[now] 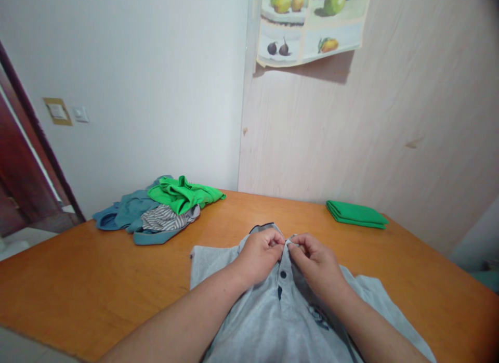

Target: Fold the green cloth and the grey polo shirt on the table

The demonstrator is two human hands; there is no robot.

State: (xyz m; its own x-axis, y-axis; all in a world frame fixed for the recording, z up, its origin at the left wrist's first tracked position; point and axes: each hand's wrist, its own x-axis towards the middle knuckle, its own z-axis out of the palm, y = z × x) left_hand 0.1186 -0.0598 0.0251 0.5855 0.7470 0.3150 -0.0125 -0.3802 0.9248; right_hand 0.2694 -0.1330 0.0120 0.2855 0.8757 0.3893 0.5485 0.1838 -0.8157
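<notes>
A grey polo shirt (257, 321) lies spread on the table, its collar away from me and its front facing up. At the top of its button placket, my left hand (263, 254) pinches the fabric near the collar. Just beside it, my right hand (314, 256) pinches the other side of the placket top, fingertips almost touching those of the left. Below the fingers a dark button (283, 274) shows on the placket. A small dark print (318, 317) is on the chest, partly beside my right forearm. Whatever lies between the fingertips is hidden.
On the wooden table (97, 290), a loose heap of clothes lies at the back left: a bright green garment (183, 194), blue-grey ones (134, 209) and a striped piece (163, 219). A folded green garment (356, 215) rests at the back right. Walls stand behind the table.
</notes>
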